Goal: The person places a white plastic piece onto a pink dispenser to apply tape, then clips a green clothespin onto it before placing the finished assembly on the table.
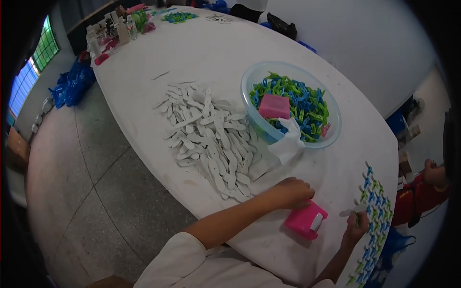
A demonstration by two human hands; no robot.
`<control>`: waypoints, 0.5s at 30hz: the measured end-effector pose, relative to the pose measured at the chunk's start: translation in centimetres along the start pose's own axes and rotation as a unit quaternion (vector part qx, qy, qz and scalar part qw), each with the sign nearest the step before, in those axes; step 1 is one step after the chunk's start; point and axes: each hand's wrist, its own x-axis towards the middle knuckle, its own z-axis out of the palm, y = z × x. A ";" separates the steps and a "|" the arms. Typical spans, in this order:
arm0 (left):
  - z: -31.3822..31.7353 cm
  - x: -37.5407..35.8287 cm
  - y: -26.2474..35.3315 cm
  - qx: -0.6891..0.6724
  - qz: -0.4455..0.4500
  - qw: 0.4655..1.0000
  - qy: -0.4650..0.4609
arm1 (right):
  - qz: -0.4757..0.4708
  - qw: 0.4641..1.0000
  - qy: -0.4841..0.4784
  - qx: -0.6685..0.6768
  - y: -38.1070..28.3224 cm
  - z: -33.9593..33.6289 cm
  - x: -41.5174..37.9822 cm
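My left hand (294, 193) is closed, fingers curled, at the far edge of a bright pink plastic box (300, 222); what its fingers hold, if anything, is hidden. A white, rounded piece shows in the near side of that box. To the right, my right hand (356, 228) pinches a small greenish clip, with a white flat strip (352, 210) sticking out above the fingers. Beside it stretch rows of blue and green clips (377, 211) with white ends, along the table's right edge.
White flat strips (216, 139) lie heaped on the white table (211, 43). A clear blue basin (249, 108) holds blue and green clips, a pink block (274, 106) and white paper (289, 142). Bottles (123, 32) stand at the far end. A person's hand (434, 174) shows at right.
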 end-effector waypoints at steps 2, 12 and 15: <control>0.3 0.1 0.0 -0.037 0.020 0.999 0.028 | 0.025 0.995 0.053 0.078 2.2 1.5 -0.9; -0.1 0.7 0.4 -0.044 0.021 0.999 -0.008 | 0.073 0.983 0.097 0.136 4.2 3.7 -3.7; -0.3 0.7 0.3 -0.064 0.009 0.998 -0.014 | 0.063 0.987 0.097 0.109 3.5 3.4 -3.8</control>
